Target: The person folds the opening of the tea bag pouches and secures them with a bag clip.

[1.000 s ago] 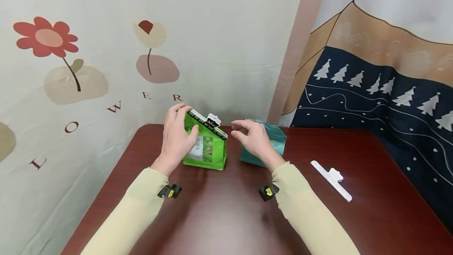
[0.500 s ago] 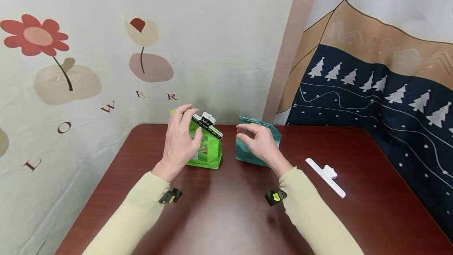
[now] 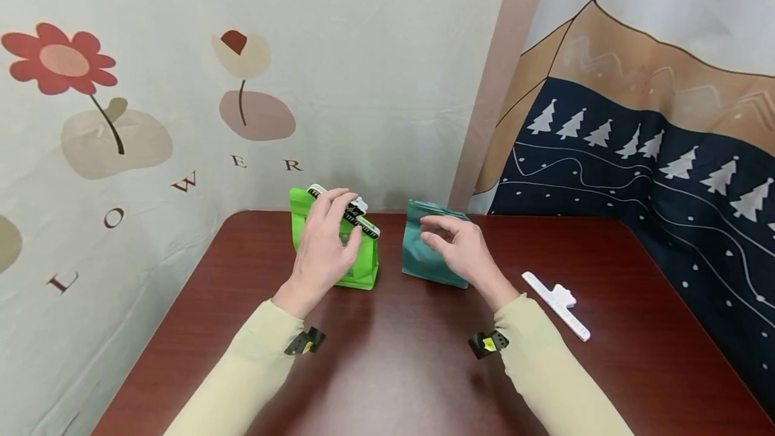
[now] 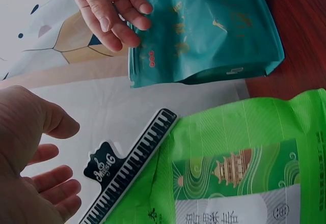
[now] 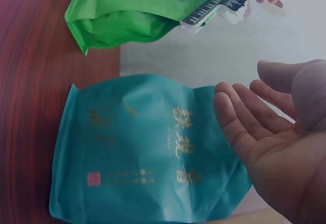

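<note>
A bright green pouch (image 3: 366,266) stands at the back of the table with a piano-key bag clip (image 4: 133,164) slanting across its top corner. My left hand (image 3: 322,242) is in front of it, thumb and fingers apart, holding nothing. In the left wrist view a gap shows between those fingers and the clip. To the right stands a teal pouch (image 3: 422,253) with gold characters on its front. My right hand (image 3: 465,245) is before its upper part, fingers loosely bent around nothing; its fingertips overlap the pouch's upper edge in the right wrist view.
A white bag clip (image 3: 556,305) lies on the dark red table (image 3: 393,375), right of the teal pouch. Behind the table hangs a pale printed cloth (image 3: 375,86), with a navy tree-patterned cloth (image 3: 605,173) at the right.
My left hand has moved right, from the clip's left end toward its middle. My right hand has moved right across the teal pouch. The view has shifted slightly; both pouches stay standing.
</note>
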A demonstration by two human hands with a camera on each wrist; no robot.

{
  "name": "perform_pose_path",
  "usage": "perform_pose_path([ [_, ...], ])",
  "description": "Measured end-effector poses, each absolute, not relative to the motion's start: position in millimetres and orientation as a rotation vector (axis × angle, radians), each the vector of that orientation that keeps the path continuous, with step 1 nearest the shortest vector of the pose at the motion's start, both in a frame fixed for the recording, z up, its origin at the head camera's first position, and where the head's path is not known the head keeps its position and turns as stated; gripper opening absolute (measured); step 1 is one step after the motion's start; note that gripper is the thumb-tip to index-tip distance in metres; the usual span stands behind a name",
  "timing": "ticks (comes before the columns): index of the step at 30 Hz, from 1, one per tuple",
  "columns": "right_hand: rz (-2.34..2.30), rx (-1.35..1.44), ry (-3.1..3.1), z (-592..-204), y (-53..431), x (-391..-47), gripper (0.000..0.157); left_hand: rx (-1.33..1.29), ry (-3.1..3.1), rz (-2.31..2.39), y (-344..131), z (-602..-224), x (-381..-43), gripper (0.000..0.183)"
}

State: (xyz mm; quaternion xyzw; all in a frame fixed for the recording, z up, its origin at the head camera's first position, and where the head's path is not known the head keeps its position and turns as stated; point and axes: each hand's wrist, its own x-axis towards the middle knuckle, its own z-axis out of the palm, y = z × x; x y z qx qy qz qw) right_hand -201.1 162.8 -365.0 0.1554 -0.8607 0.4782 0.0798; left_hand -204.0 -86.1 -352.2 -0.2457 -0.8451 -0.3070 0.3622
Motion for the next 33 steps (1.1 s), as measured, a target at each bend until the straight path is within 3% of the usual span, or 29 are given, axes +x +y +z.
perform_pose_path([
  [33, 1.345, 0.283, -2.453, -365, 220, -190, 0.028, -0.766, -2.357, -0.91, -18, -360, -217, 0.042],
])
